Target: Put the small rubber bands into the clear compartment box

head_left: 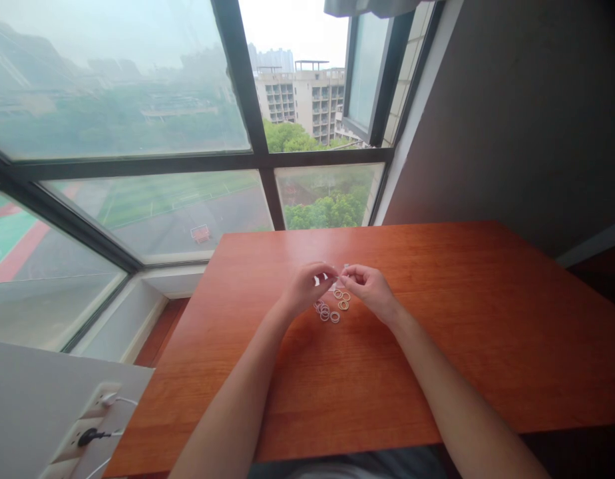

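Observation:
My left hand (307,287) and my right hand (371,290) meet above the wooden table, fingertips almost touching. Each is closed in a pinch, thumb against fingers. Whatever sits between the fingertips is too small to make out. Just below them, several thin rings that look like hair ties lie on the tabletop. A cluster of pale pinkish rings (324,313) is nearest my left hand, with a whitish ring (335,322) beside it. Toward my right hand lie yellowish rings (343,309) and pale rings (346,301). Something whitish and see-through (332,287) shows partly behind my fingers.
The reddish-brown table (467,319) spreads to both sides and ends at large dark-framed windows (267,161), one pane open. A dark wall (517,120) rises at the right. Low on the left, plugs and cables sit in wall sockets (70,439).

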Motion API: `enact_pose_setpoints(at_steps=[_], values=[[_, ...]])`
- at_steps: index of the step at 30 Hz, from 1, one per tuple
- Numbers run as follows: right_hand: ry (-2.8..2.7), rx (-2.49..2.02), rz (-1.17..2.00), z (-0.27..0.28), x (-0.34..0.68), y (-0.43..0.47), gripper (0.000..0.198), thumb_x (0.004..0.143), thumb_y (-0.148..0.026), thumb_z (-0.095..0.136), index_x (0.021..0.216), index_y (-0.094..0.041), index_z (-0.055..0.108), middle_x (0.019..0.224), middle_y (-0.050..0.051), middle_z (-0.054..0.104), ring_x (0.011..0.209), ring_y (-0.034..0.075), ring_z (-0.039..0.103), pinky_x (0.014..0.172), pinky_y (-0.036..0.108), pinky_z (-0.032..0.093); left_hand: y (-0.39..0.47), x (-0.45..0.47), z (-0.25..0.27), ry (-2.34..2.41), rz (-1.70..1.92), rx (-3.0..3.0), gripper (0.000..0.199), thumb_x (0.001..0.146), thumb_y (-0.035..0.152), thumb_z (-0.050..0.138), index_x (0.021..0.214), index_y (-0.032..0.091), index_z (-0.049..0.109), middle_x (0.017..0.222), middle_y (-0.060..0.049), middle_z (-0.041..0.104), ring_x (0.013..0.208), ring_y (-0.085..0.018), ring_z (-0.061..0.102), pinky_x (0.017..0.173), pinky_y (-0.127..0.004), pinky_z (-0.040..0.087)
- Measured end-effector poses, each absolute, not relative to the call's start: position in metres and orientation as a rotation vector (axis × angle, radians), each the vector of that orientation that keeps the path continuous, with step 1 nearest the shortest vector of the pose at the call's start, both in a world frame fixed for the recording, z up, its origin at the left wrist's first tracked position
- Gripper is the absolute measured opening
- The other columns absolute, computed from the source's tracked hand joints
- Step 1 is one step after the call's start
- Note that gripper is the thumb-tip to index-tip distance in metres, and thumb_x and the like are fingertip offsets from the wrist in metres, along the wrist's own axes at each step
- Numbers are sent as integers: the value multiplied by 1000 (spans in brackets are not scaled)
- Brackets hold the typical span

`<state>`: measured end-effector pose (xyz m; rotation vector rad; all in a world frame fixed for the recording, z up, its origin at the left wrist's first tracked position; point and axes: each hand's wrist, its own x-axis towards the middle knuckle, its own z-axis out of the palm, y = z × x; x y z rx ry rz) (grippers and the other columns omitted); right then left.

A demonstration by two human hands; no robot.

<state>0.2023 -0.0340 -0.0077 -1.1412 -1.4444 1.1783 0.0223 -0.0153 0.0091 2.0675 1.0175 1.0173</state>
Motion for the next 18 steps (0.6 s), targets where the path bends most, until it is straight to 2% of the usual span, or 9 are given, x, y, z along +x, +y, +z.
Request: enact_pose_setpoints(at_steps=[8, 18], values=[[-1404, -1229, 1106, -13, 204, -29, 35, 72, -49, 64, 83, -16, 64, 60, -3, 50, 54, 9, 39, 50, 21, 31, -3, 8, -2, 1312, 1193, 1998, 10, 79, 26, 61, 80, 19, 68, 73, -1, 68, 60, -10, 58, 56, -21, 46], [-1437, -1275, 1078, -19, 206, -26, 30, 72, -45, 63, 80, -16, 64, 56, -5, 45, 52, 8, 34, 49, 21, 27, 6, -10, -9, 1502, 1258, 1905, 16, 80, 32, 61, 82, 19, 70, 77, -3, 71, 63, -12, 60, 57, -23, 47]])
